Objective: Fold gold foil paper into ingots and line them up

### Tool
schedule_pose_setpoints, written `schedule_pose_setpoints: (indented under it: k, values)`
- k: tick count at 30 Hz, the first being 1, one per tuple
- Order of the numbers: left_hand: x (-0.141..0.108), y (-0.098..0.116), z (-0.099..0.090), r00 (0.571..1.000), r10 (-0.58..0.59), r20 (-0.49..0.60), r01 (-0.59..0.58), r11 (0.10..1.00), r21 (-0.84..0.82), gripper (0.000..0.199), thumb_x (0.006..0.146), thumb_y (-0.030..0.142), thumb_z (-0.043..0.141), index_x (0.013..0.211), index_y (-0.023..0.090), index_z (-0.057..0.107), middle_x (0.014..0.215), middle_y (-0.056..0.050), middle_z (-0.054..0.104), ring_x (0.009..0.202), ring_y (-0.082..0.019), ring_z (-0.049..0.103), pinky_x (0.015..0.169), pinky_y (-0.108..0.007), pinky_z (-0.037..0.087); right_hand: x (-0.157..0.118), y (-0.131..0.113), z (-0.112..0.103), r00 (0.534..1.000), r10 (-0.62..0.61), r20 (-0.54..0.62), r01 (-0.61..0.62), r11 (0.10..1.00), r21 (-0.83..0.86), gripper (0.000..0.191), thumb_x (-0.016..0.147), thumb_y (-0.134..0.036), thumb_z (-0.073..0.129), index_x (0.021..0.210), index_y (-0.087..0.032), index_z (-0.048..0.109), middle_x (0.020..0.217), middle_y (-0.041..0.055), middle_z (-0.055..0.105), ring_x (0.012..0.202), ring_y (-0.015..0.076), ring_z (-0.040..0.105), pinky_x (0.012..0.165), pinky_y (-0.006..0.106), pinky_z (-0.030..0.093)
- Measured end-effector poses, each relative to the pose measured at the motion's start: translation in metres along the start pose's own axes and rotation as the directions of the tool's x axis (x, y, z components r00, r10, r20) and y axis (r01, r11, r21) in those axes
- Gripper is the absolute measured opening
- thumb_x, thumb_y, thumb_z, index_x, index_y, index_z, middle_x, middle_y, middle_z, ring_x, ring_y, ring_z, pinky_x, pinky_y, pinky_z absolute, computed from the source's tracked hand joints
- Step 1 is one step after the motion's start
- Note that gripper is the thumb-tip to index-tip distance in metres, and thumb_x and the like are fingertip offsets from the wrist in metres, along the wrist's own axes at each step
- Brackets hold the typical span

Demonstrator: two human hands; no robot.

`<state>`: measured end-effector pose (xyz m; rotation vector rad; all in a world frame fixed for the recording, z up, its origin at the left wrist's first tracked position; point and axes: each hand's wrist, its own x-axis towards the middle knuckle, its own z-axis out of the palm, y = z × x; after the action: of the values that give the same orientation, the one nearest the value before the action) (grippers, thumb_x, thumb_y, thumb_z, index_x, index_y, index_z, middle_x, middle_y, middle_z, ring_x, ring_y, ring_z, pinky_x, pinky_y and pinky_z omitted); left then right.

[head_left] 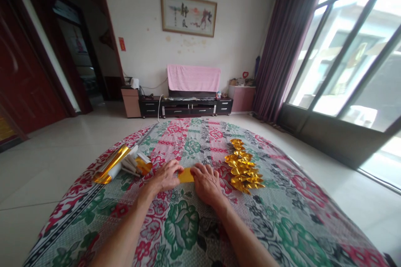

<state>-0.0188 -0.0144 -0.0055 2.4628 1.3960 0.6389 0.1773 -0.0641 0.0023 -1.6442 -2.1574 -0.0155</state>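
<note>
Between my two hands lies a small gold sheet of foil paper [186,175], on the flowered cloth in front of me. My left hand [166,176] pinches its left end, fingers bent and closed. On the right end, my right hand [206,180] presses down with curled fingers that cover that edge. To the right, several folded gold foil pieces [246,169] stand in a row, partly overlapping. At the left are a gold foil roll [114,164] and a pile of white and gold paper strips [134,163].
The round table's patterned cloth [181,225] spreads under everything. Beyond it stands a low black TV cabinet [189,108] with a pink cloth [194,77] over the screen. A purple curtain [280,46] and large windows [351,54] are at the right, a dark red door [28,62] at the left.
</note>
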Motion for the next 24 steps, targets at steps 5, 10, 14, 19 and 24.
schedule_pose_setpoints:
  k: [5, 10, 14, 19, 24]
  values:
    - [0.002, 0.013, -0.002, 0.997, -0.078, -0.005, 0.078, 0.997, 0.023, 0.025, 0.07, 0.016, 0.046, 0.089, 0.024, 0.06, 0.106, -0.002, 0.055, 0.101, -0.018, 0.051, 0.094, -0.03, 0.039, 0.0, -0.003, -0.002, 1.0, -0.007, -0.019, 0.007, 1.0, 0.009, 0.028, 0.091, -0.032, 0.035, 0.11, -0.035, 0.055, 0.124, -0.0025, 0.05, 0.106, 0.0199, 0.041, 0.082, 0.035, 0.029]
    - [0.001, 0.033, 0.002, 0.985, -0.13, -0.109, 0.146, 0.977, 0.155, 0.017, 0.073, 0.031, 0.055, 0.087, 0.021, 0.057, 0.097, -0.006, 0.055, 0.094, -0.022, 0.051, 0.087, -0.037, 0.04, -0.001, -0.005, -0.003, 1.0, -0.004, -0.027, 0.004, 1.0, 0.019, 0.027, 0.09, -0.036, 0.037, 0.109, -0.033, 0.056, 0.123, -0.001, 0.051, 0.107, 0.0208, 0.041, 0.083, 0.035, 0.029]
    - [0.0, 0.039, 0.006, 0.981, -0.144, -0.132, 0.167, 0.969, 0.184, 0.021, 0.072, 0.036, 0.058, 0.087, 0.02, 0.055, 0.094, -0.006, 0.054, 0.092, -0.024, 0.051, 0.083, -0.036, 0.04, 0.001, -0.006, -0.002, 1.0, 0.014, -0.011, -0.014, 1.0, 0.006, 0.026, 0.089, -0.035, 0.039, 0.107, -0.033, 0.057, 0.124, -0.0006, 0.051, 0.108, 0.0209, 0.041, 0.084, 0.036, 0.029]
    - [-0.001, 0.03, 0.001, 0.991, -0.099, -0.087, 0.11, 0.985, 0.132, 0.02, 0.071, 0.033, 0.059, 0.087, 0.022, 0.056, 0.095, -0.004, 0.053, 0.092, -0.021, 0.051, 0.084, -0.034, 0.04, 0.002, -0.003, 0.0, 1.0, 0.018, 0.02, -0.018, 1.0, -0.009, 0.027, 0.089, -0.032, 0.037, 0.109, -0.034, 0.056, 0.125, -0.0009, 0.05, 0.108, 0.0213, 0.04, 0.083, 0.036, 0.029]
    - [-0.001, 0.02, -0.008, 0.999, -0.044, 0.006, 0.044, 0.999, 0.008, 0.019, 0.067, 0.027, 0.059, 0.085, 0.022, 0.057, 0.097, -0.002, 0.053, 0.096, -0.019, 0.051, 0.088, -0.031, 0.04, 0.003, -0.001, 0.0, 0.999, 0.009, 0.044, -0.008, 1.0, -0.004, 0.03, 0.09, -0.028, 0.035, 0.112, -0.036, 0.054, 0.126, -0.002, 0.049, 0.107, 0.0204, 0.041, 0.082, 0.035, 0.03]
